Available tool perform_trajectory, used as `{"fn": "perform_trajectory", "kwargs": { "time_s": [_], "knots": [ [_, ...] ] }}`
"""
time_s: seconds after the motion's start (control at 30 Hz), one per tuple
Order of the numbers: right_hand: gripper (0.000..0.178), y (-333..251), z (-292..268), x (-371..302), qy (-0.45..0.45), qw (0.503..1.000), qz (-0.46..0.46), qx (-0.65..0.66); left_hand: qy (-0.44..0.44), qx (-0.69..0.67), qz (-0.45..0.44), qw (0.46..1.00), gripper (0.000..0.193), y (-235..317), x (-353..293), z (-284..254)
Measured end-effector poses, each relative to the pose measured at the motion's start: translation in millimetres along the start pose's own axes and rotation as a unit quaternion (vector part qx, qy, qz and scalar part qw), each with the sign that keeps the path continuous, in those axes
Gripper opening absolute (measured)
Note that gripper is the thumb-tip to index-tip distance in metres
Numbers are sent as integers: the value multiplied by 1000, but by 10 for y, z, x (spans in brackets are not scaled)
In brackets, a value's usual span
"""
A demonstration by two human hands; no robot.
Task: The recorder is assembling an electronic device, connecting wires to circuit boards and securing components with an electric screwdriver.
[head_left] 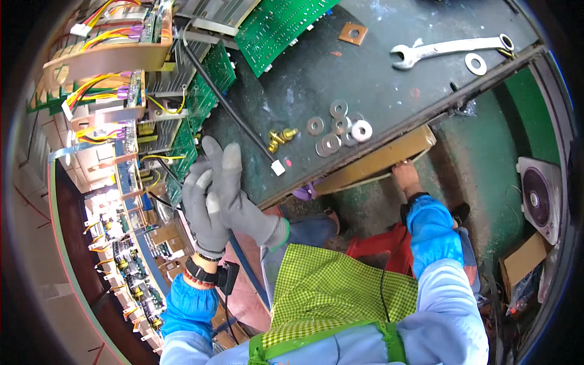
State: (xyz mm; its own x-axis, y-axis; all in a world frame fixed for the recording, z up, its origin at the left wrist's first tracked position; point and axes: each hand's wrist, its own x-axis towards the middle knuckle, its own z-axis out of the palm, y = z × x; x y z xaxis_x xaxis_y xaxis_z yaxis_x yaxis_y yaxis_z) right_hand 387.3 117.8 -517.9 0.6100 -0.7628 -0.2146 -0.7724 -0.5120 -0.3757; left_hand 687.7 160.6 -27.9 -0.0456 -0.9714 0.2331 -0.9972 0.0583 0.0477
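1. Gloves: left hand, at 8 o'clock from centre, wears a grey knit glove. Its fingers are partly curled and pinch a spare glove of the same grey, which stands fingers-up just beside it. Green cuff hangs toward 4 o'clock.
2. Right hand is bare, at 3 o'clock, up against the underside of a tan box below the bench edge. Fingertips hidden, so can't tell if open or closed.
3. Progress, as I read it: one glove on, 2nd glove off and in hand, right hand ungloved.
4. Bench at 12 o'clock: loose washers, brass fittings, spanner at 1 o'clock. None of them touched.
5. Black cable runs 11 to 6 o'clock across the bench and ends in a white plug. Not held.
6. Green circuit boards at 12 o'clock; more with yellow wiring stacked at 10 o'clock.
7. Pkgs: the tan box, long and flat, slanted under the bench edge. Brown carton piece on the floor at 4 o'clock, near a white fan.
8. Labels/signs: none legible; no signs in view.
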Motion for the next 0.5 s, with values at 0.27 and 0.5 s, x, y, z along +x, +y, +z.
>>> {"fn": "perform_trajectory", "kwargs": {
  "time_s": [0.27,0.5],
  "knots": [
    [39,370,-42,-1735,-61,990,124,21,-3,3,-8,1000,38,-122,-79,15],
    [64,-562,-829,-1754,-137,940,283,134,22,-23,9,999,50,-334,-158,71]
  ]
}}
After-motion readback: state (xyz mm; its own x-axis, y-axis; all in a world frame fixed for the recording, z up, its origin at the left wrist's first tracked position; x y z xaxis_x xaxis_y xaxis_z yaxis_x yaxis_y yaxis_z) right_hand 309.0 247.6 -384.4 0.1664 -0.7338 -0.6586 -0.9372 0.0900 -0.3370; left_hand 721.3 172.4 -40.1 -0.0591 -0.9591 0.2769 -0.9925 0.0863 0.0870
